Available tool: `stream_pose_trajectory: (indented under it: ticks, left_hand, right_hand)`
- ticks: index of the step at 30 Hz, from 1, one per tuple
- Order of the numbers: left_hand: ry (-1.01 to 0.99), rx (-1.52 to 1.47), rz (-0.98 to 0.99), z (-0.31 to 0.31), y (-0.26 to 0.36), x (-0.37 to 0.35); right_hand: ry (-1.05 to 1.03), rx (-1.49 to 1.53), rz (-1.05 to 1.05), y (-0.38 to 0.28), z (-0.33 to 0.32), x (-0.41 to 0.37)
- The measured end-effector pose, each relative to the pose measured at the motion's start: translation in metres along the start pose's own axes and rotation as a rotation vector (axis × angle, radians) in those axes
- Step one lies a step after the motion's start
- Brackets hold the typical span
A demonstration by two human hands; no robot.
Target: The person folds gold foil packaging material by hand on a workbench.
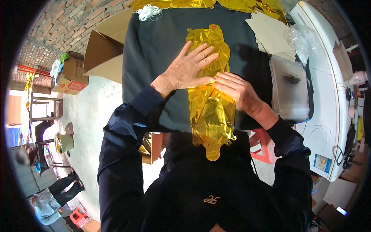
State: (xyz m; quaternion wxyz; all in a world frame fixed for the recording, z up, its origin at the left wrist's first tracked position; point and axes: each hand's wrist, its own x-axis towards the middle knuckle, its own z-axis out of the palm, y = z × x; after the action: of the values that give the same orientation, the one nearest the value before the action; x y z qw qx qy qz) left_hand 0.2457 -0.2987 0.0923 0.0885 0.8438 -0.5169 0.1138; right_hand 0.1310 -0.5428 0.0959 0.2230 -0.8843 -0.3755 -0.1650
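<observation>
A flat gold foil balloon (214, 116) lies lengthwise on the dark cloth of the table (154, 46), its sides folded in and its lower end hanging over the front edge. Small tabs stick out at both ends, and a red spot marks the far tip. My left hand (189, 67) is open, palm down, with its fingers spread over the upper half of the foil. Across the middle of the balloon, from the right side, reach the outstretched fingers of my right hand (239, 91), pressing on the foil close to the left thumb. The right thumb is hidden.
Gold foil (174, 4) and a white thread bundle (149, 12) lie along the far edge. At right are pale sheets (270, 34), a stack of clear plastic bags (290, 91) and a white machine-like surface (326, 96). An open cardboard box (104, 52) stands left; another person sits farther off.
</observation>
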Motion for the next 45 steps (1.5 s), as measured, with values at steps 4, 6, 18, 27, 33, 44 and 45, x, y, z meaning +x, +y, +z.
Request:
stream_pose_trajectory:
  ticks: [4, 6, 18, 27, 33, 44, 45]
  left_hand:
    - [0.018, 0.013, 0.010, -0.001, 0.001, 0.000]
    - [0.009, 0.015, 0.011, -0.001, 0.000, 0.001]
    - [0.029, -0.208, -0.090, -0.004, -0.004, 0.001]
    - [0.023, -0.273, 0.100, -0.042, -0.001, -0.045]
    - [-0.033, -0.343, 0.044, -0.053, 0.011, -0.072]
    - [-0.004, -0.373, 0.049, -0.042, 0.017, -0.067]
    - [-0.004, -0.374, 0.044, -0.041, 0.017, -0.067]
  right_hand:
    - [0.002, 0.004, -0.011, -0.003, -0.002, 0.002]
    - [-0.002, 0.015, 0.000, -0.003, -0.002, 0.002]
    - [-0.015, 0.029, 0.027, -0.003, -0.002, 0.001]
    - [-0.014, 0.035, 0.032, -0.004, -0.004, 0.002]
    - [-0.013, 0.036, 0.033, -0.003, -0.003, 0.003]
    - [-0.034, 0.035, 0.039, -0.004, -0.006, 0.007]
    - [-0.040, 0.046, 0.047, -0.005, -0.009, 0.009]
